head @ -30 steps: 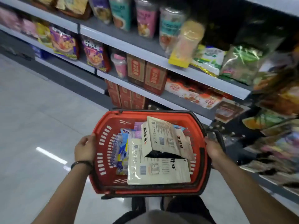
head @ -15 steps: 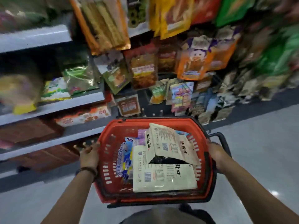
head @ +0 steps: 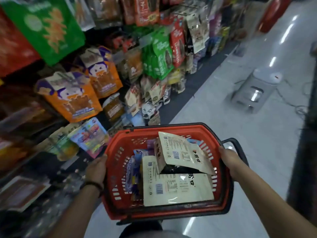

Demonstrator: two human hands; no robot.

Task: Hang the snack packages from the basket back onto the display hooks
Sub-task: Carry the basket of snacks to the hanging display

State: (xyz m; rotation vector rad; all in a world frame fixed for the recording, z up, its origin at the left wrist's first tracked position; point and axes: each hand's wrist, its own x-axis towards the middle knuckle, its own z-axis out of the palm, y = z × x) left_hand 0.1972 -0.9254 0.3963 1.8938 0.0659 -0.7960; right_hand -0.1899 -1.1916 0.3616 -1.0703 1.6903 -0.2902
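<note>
I hold a red plastic basket [head: 118, 210] in front of me at waist height. My left hand [head: 96, 169] grips its left rim, and my right hand [head: 230, 163] grips its right rim beside the black handle [head: 238, 146]. Inside lie two cream snack pouches: one flat [head: 176, 191], the other [head: 181, 152] tilted on top of it. Blue and purple packets [head: 135, 170] stand along the basket's left side. Rows of hanging snack bags [head: 161, 54] fill the display to my left and ahead.
Orange bags with a cartoon figure [head: 75, 97] hang close on the left, with a large green bag [head: 46, 26] above them. A grey box-like device with a cable [head: 255, 90] sits on the glossy floor ahead right. A dark fixture [head: 307, 152] borders the right edge.
The view has swung right, from stocked shelves to the hanging snack display and the aisle floor. Both hands keep the same hold on the basket, and the pouches inside have not shifted.
</note>
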